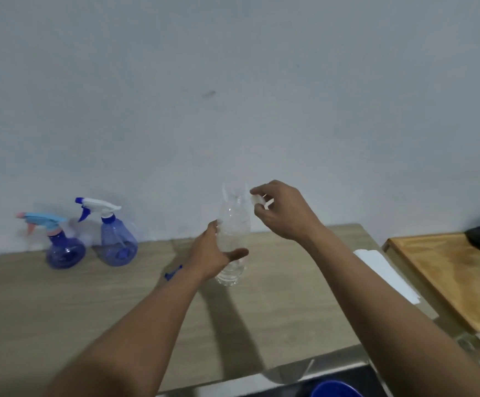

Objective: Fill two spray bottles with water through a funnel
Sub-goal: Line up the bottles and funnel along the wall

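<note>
Head view looked down on a wood-grain countertop (61, 305) set against a pale wall, with a wooden board (445, 279) off to the right. Two blue spray bottles stood side by side at the back left, well apart from the hands: the round spray bottle (64, 252) with a light-blue trigger head, and the taller spray bottle (117, 244) with a white one, both heads screwed on. Near the middle, the left hand (214, 257) was wrapped around a clear water bottle (233, 242), holding it upright on or just above the counter. The right hand (283, 210) pinched a small white cap (255, 200) just beside the bottle's neck. Something small and blue (173, 272) lay behind the left wrist; whether it was the funnel could not be told. By my reading, the water source was being uncapped. Next, a spray head would need unscrewing and the funnel seating in that neck.
</note>
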Action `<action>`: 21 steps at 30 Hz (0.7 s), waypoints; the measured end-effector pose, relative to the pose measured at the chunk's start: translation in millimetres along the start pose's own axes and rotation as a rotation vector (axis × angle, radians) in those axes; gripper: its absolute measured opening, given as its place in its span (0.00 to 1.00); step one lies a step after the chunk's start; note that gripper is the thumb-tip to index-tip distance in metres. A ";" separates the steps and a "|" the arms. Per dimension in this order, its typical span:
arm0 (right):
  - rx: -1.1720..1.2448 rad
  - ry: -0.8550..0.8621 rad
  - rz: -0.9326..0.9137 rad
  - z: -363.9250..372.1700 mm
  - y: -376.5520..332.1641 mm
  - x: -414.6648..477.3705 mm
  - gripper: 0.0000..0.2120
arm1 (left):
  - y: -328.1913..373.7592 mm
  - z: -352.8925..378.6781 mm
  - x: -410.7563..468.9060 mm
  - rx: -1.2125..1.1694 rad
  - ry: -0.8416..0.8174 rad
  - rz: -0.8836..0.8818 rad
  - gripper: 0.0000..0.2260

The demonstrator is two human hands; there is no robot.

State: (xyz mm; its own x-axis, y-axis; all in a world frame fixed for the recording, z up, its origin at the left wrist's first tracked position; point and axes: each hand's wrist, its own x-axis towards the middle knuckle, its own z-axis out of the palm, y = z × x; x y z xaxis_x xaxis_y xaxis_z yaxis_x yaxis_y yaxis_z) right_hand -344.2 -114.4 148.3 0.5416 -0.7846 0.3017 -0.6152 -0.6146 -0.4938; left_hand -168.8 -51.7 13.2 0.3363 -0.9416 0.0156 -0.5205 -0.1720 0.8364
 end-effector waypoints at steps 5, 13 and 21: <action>-0.094 -0.141 -0.061 2.3 -25.3 41.2 0.19 | -4.7 5.5 5.0 -0.017 -0.001 -0.032 0.44; -0.096 -0.288 -0.054 5.8 -20.7 62.6 0.17 | -10.4 7.8 10.2 0.031 0.016 -0.022 0.43; -0.015 -0.221 -0.032 17.2 -10.7 62.0 0.13 | -14.5 12.1 10.7 0.032 0.043 -0.015 0.44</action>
State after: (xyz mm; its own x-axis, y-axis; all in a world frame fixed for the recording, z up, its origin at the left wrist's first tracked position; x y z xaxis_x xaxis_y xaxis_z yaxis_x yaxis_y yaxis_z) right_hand -294.2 -155.0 158.3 0.6720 -0.7289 0.1304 -0.6034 -0.6412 -0.4741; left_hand -167.1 -62.8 -5.4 0.3772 -0.9257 0.0274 -0.5400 -0.1958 0.8186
